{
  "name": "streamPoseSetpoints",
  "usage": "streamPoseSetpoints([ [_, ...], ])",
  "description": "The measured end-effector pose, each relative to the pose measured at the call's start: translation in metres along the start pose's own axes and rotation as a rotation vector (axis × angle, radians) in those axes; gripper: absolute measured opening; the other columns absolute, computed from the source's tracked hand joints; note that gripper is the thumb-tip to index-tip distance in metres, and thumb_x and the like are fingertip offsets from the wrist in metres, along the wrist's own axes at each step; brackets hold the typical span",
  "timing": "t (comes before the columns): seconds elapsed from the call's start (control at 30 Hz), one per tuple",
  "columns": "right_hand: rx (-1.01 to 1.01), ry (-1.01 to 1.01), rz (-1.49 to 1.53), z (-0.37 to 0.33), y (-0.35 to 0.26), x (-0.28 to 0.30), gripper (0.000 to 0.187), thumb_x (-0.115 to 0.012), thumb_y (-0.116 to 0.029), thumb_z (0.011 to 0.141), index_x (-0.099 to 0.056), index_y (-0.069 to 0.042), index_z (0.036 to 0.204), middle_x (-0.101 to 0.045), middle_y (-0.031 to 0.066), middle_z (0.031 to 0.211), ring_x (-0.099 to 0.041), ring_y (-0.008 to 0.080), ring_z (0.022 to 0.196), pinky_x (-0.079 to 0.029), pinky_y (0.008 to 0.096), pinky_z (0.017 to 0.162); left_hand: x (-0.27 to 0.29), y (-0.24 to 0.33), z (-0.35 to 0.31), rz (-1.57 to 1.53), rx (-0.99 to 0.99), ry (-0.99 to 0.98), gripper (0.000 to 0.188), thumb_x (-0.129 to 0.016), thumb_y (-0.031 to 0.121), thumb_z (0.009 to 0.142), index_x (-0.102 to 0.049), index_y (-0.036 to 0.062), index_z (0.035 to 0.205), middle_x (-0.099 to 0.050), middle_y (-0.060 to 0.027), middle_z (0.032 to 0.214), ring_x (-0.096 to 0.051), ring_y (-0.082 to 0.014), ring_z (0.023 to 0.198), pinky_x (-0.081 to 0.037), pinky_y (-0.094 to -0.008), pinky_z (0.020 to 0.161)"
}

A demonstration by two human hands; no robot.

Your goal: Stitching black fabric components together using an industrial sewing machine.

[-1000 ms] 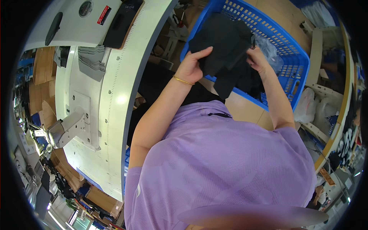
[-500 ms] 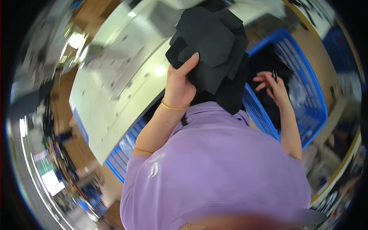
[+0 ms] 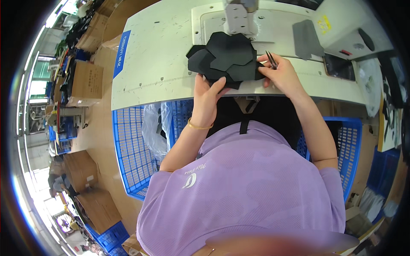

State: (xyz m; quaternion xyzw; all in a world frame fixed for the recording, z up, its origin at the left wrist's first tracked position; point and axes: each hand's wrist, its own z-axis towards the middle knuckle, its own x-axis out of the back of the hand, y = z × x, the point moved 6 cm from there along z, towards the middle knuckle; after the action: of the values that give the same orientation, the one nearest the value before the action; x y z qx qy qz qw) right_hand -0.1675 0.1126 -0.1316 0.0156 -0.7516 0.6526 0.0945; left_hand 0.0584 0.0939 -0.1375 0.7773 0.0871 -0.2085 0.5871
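Observation:
A loose bundle of black flat-cut fabric pieces [image 3: 232,49] overlaps in layers above the front edge of the white machine table. My left hand [image 3: 206,97] grips the bundle from below, thumb on top and the other fingers hidden under it. At the bundle's right side is my right hand [image 3: 284,76], its fingertips touching the edge of the pieces. Dark tweezers [image 3: 270,59] are tucked in the same hand, points upward. Just beyond the pieces stands the white head of a sewing machine [image 3: 240,19].
Right of the machine lie a dark grey flat piece [image 3: 306,40] and a phone [image 3: 339,67], beside a white machine housing [image 3: 348,30]. Blue baskets stand under the table at left [image 3: 132,149] and right [image 3: 351,145]. Cardboard boxes [image 3: 87,81] line the left.
My body has turned from the right-hand basket to face the table. The fabric bundle is now at the machine, and my right hand has come from over the basket to the bundle's edge.

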Motion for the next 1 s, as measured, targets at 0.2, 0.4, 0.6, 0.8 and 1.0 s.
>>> streamPoseSetpoints([
  [0.2,0.411,0.287,-0.575,-0.001,-0.032,-0.004,0.036,-0.072,-0.014,0.081,-0.060,-0.002,0.113,-0.064,0.0086,0.099,-0.065,0.0181,0.073,-0.051,0.0309,0.064,0.035,0.048,-0.014,1.149,-0.479,0.176,0.080,-0.076,0.012,0.078,-0.031,-0.0046,0.142,-0.038,-0.0189,0.131,-0.058,-0.0262,0.094,-0.051,-0.0355,0.075],
  [0.4,0.786,0.011,-0.946,-0.016,-0.050,-0.080,0.059,-0.084,-0.024,0.064,-0.061,-0.003,0.114,-0.062,0.0075,0.119,-0.058,0.0238,0.114,-0.057,0.0315,0.080,0.019,0.059,0.002,1.339,-0.812,0.298,0.077,-0.073,0.010,0.079,-0.032,-0.0090,0.141,-0.035,-0.0214,0.140,-0.047,-0.0378,0.120,-0.041,-0.0444,0.100],
  [0.6,0.880,0.064,-0.970,-0.008,-0.035,-0.078,0.051,-0.082,-0.015,0.067,-0.062,-0.001,0.111,-0.065,0.0119,0.119,-0.061,0.0260,0.115,-0.056,0.0329,0.085,-0.002,0.059,0.013,1.496,-0.999,0.052,0.065,-0.068,0.009,0.084,-0.037,-0.0062,0.140,-0.037,-0.0237,0.145,-0.037,-0.0414,0.134,-0.030,-0.0492,0.110],
  [0.8,0.786,-0.050,-0.692,-0.002,-0.048,-0.059,0.037,-0.078,-0.007,0.074,-0.063,0.001,0.107,-0.067,0.0150,0.115,-0.063,0.0267,0.114,-0.056,0.0341,0.087,0.001,0.035,0.035,1.413,-0.932,-0.146,0.059,-0.066,0.010,0.085,-0.041,-0.0052,0.136,-0.046,-0.0205,0.137,-0.044,-0.0362,0.130,-0.028,-0.0502,0.112],
  [1.0,0.842,0.049,-0.705,-0.003,-0.043,-0.050,0.032,-0.074,-0.001,0.076,-0.064,0.000,0.107,-0.070,0.0137,0.107,-0.069,0.0278,0.100,-0.058,0.0329,0.080,-0.012,0.034,0.039,1.475,-0.895,-0.156,0.065,-0.069,0.015,0.083,-0.039,-0.0041,0.138,-0.048,-0.0196,0.135,-0.044,-0.0354,0.130,-0.025,-0.0509,0.113],
])
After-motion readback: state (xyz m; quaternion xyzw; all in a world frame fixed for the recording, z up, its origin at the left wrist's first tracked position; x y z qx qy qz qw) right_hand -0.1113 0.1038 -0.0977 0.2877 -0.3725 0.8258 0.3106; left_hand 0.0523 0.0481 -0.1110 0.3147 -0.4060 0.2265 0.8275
